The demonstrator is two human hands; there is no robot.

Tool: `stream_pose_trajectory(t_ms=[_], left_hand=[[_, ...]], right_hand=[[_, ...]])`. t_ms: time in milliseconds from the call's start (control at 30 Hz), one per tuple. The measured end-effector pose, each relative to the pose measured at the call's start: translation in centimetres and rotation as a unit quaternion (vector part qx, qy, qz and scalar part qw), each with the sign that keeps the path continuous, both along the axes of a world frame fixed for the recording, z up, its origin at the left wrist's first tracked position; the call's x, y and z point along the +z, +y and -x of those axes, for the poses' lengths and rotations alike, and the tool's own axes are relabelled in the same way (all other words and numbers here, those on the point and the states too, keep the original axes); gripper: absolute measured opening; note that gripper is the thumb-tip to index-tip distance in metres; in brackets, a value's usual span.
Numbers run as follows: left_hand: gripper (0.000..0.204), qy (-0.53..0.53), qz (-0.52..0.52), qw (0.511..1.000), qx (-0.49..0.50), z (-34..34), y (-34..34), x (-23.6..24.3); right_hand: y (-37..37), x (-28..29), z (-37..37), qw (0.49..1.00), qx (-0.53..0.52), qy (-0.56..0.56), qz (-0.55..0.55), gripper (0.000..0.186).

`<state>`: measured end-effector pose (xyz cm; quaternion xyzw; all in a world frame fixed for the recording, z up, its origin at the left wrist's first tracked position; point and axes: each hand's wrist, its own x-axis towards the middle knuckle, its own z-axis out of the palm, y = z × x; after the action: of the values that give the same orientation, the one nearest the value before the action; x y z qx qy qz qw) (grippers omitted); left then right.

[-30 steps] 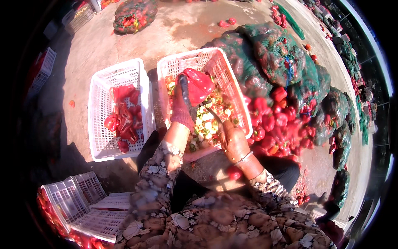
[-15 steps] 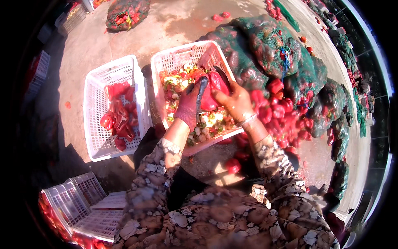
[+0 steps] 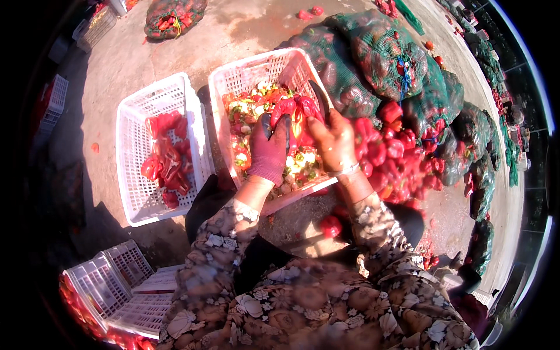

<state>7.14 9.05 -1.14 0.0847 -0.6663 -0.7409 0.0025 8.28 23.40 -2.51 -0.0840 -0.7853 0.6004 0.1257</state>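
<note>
Above a pinkish-white crate (image 3: 220, 111), both hands hold a red bell pepper (image 3: 304, 109) that is split, its paler inside showing. My left hand (image 3: 269, 149), in a purple-red glove with dark fingers, grips the pepper's left side. My right hand (image 3: 338, 146), bare with a band at the wrist, is closed at the right side, its thumb against the pepper. From its fingers a dark curved knife (image 3: 319, 96) sticks up; its handle is hidden. Beneath the hands lie pepper cores and scraps (image 3: 248, 108) in the crate.
To the left, a white crate (image 3: 131, 169) contains red pepper pieces (image 3: 169, 157). Loose red peppers (image 3: 388, 157) are heaped at my right, beside stuffed green mesh sacks (image 3: 385, 64). Another mesh sack (image 3: 175, 17) sits at the far left. White crates (image 3: 111, 286) stand at the lower left.
The pepper looked whole before; now it is split with its inside showing. My hands have shifted slightly, the left turning so the back of the glove shows more.
</note>
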Motion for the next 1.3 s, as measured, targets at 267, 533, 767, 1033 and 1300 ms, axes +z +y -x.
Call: stream_pose_trajectory(t_ms=[267, 533, 767, 1033, 1300], left_hand=[[0.015, 0.125, 0.021, 0.990, -0.062, 0.5, -1.4, -1.9], [0.028, 0.151, 0.040, 0.981, -0.113, 0.4, -2.3, -1.3], [0.041, -0.114, -0.205, 0.960, -0.153, 1.6, -2.3, -2.7], [0.039, -0.163, -0.259, 0.936, -0.175, 1.5, -1.7, -1.5], [0.049, 0.103, 0.108, 0.979, -0.139, 2.2, -0.7, -0.6]], right_hand=[[1.9, 3.6, 0.1, 0.970, 0.077, -0.087, 0.214, 0.025], [3.2, 2.7, -0.3, 0.931, 0.089, -0.150, 0.320, 0.031], [2.5, 2.1, -2.3, 0.962, 0.083, -0.048, 0.255, 0.052], [0.8, 1.9, -2.8, 0.970, -0.011, 0.038, 0.241, 0.039], [1.5, 0.0, -2.9, 0.961, -0.061, 0.021, 0.267, 0.025]])
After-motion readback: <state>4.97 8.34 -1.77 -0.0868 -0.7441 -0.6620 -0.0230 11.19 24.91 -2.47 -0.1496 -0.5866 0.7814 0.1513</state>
